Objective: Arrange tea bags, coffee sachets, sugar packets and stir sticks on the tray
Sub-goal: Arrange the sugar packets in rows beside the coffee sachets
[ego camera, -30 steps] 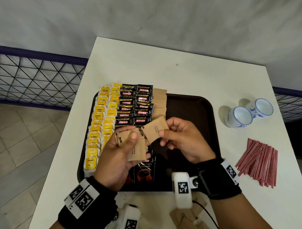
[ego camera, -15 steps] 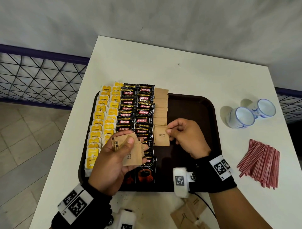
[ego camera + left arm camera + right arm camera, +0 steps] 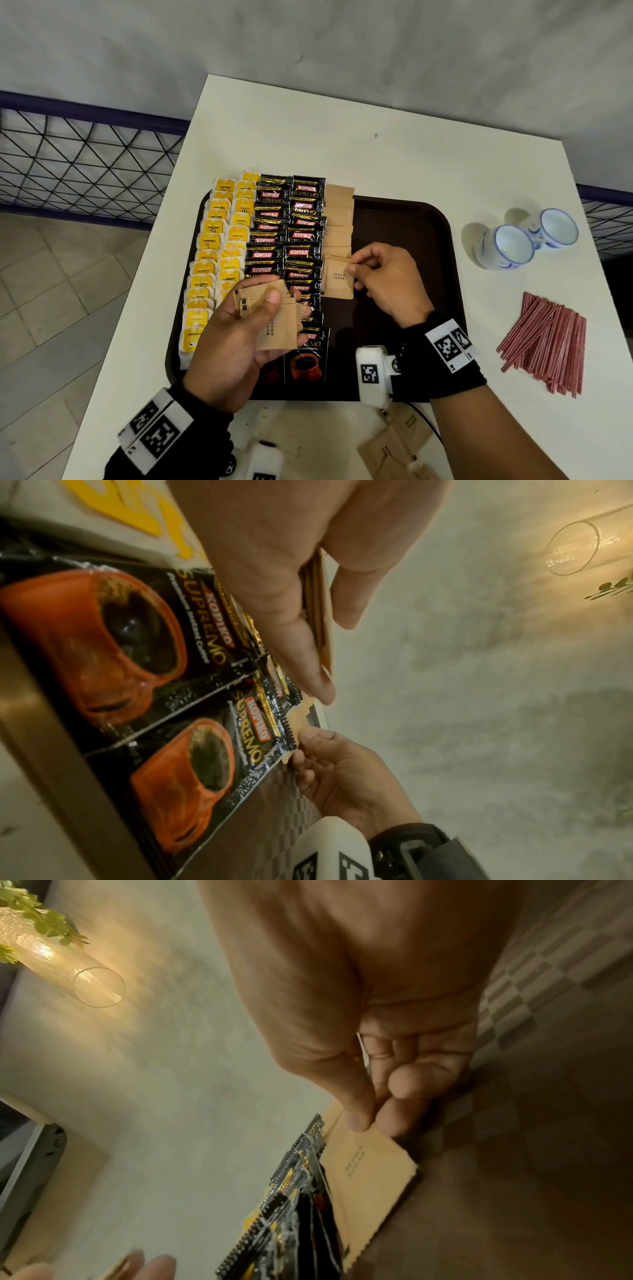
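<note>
On the dark brown tray (image 3: 428, 240) lie two columns of yellow tea bags (image 3: 219, 246), two columns of black coffee sachets (image 3: 291, 240) and a column of brown sugar packets (image 3: 339, 219). My right hand (image 3: 356, 270) pinches the top right corner of one brown sugar packet (image 3: 337, 277) (image 3: 369, 1172), which lies at the near end of that column. My left hand (image 3: 274, 308) grips a fanned stack of brown sugar packets (image 3: 270, 315) (image 3: 318, 610) above the near coffee sachets (image 3: 164, 669). Red stir sticks (image 3: 548, 342) lie on the table, right of the tray.
Two blue-and-white cups (image 3: 527, 236) lie on their sides at the table's right. More brown sugar packets (image 3: 394, 448) lie on the table near its front edge. A wire fence (image 3: 75, 161) stands to the left, beyond the white table (image 3: 342, 137).
My right hand has carried the single sugar packet away from the left hand's stack and down onto the tray at the near end of the sugar column. The left hand stayed roughly where it was.
</note>
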A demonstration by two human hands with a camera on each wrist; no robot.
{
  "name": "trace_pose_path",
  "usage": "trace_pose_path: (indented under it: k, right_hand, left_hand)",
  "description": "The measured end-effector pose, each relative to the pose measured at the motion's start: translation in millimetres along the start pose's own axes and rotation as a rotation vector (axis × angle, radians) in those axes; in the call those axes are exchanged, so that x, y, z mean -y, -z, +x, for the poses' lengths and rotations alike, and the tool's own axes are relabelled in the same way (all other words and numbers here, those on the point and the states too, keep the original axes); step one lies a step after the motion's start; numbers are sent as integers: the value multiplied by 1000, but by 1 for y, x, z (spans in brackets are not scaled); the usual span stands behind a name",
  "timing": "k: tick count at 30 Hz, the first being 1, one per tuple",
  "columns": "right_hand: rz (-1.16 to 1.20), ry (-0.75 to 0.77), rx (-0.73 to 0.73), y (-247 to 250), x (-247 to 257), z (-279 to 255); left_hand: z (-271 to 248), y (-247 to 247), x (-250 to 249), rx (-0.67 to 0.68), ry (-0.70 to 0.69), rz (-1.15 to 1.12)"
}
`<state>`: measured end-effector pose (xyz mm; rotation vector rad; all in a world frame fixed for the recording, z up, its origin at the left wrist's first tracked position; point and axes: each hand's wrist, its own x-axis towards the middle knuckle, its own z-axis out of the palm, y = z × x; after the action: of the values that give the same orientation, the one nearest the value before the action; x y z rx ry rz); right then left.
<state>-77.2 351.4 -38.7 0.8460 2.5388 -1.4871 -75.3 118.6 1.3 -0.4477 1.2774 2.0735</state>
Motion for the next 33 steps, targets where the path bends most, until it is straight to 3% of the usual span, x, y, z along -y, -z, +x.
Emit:
trace_pose_path:
  k: [17, 23, 29, 33]
  right_hand:
    - [37, 59, -81, 1, 19, -17]
    - [109, 288, 255, -5, 49, -57]
    - [35, 131, 248, -18, 48, -63]
    - [182, 39, 299, -17, 45, -57]
  left_hand:
    - [3, -3, -5, 67, 89, -133]
    - [8, -10, -6, 0, 33, -155]
    - [12, -20, -5, -27, -27, -120]
    - [12, -22, -3, -16, -45, -111]
